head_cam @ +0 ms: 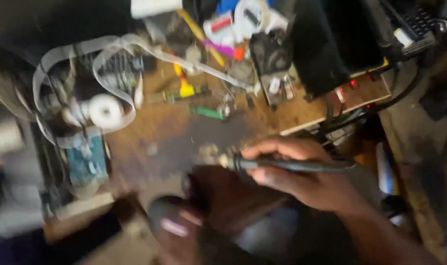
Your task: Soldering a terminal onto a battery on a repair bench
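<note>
The right hand (302, 172) had its fingers curled tight round a dark soldering iron (282, 164) just above the wooden bench (174, 132), the blurry left hand (179, 225) gripped something dark, so slow, steady hands seemed best.

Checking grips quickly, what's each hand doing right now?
Left hand: blurred, grip cannot be told.
Right hand: closed on a soldering iron.
</note>
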